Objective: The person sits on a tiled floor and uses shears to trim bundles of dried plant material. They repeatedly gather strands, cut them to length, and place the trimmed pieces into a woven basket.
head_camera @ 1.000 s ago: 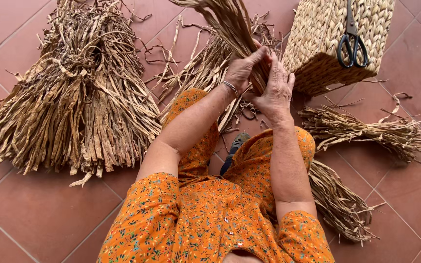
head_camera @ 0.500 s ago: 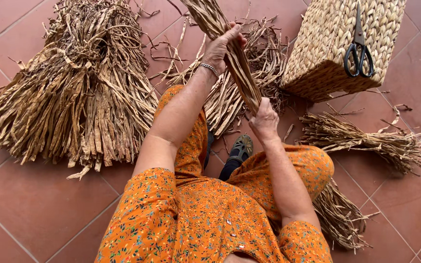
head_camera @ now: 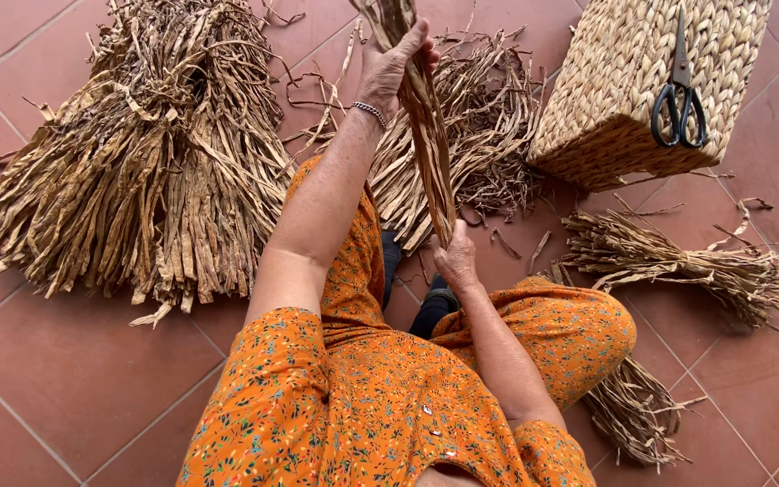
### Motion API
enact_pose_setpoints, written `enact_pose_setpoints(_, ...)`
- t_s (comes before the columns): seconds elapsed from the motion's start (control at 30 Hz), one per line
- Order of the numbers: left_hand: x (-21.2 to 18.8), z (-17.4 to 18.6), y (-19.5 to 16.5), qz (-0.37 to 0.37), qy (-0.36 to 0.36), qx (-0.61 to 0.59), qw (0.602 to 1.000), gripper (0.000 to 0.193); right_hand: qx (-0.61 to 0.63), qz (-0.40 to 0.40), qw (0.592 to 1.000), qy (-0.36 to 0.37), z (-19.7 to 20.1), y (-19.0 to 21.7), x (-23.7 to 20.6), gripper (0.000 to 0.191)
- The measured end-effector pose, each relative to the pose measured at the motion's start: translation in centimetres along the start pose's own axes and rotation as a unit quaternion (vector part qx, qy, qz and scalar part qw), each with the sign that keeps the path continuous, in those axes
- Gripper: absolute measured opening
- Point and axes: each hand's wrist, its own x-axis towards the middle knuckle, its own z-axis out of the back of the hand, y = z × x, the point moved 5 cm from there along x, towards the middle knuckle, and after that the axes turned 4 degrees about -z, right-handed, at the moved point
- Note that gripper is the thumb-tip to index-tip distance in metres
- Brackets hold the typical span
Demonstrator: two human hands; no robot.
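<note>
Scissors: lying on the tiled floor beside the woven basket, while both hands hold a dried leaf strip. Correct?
Not quite. The head view shows the scissors lying on top of the woven basket, not on the floor. Left hand and right hand do hold the dried leaf strip.

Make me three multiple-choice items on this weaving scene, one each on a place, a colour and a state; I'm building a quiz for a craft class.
1. Where do the scissors lie?
A. on the woven basket
B. on the floor tiles
C. in the person's lap

2. What colour is the person's dress?
A. blue
B. orange with small flowers
C. plain white

3. How is the strand of dried stalks held?
A. lying loose on the floor
B. by one hand only
C. between both hands

Answers: 1 A, they rest on its top face; 2 B, orange floral cloth; 3 C, left hand grips it high, right hand low.
</note>
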Motion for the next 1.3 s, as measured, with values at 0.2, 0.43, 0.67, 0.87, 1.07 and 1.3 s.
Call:
enact_pose_setpoints(0.2, 1.3, 1.6, 0.8, 0.041, 0.078, -0.05, 0.995, 0.089, 0.304, -0.158, 0.927, 0.154, 0.3, 1.5, 0.1, 0.03)
enact_pose_setpoints(0.43, 2.4, 6.4, 1.6, 0.103, -0.016, -0.026, 0.994, 0.071, 0.394, -0.182, 0.882, 0.183, 4.7, 2.2, 0.7, 0.022)
enact_pose_setpoints(0.67, 1.2, 6.5, -0.5, 0.075, 0.014, 0.021, 0.997, 0.027, 0.435, -0.237, 0.859, 0.129, 7.5, 0.9, 1.3, 0.021)
enact_pose_setpoints(0.87, 0.0, 5.1, 0.5, 0.115, 0.031, 0.108, 0.987, 0.021, 0.522, -0.195, 0.826, 0.085, 9.2, 0.8, 1.7, 0.019)
enact_pose_setpoints(1.07, -3.4, 1.2, 3.0, 0.195, 0.065, 0.084, 0.975, 0.039, 0.542, -0.171, 0.819, 0.076, 9.2, 3.8, 2.7, 0.015)
enact_pose_setpoints(1.3, -11.3, -4.1, 12.0, 0.235, 0.151, 0.099, 0.955, 0.044, 0.577, -0.196, 0.785, 0.107, 8.4, 7.6, 3.3, 0.027)
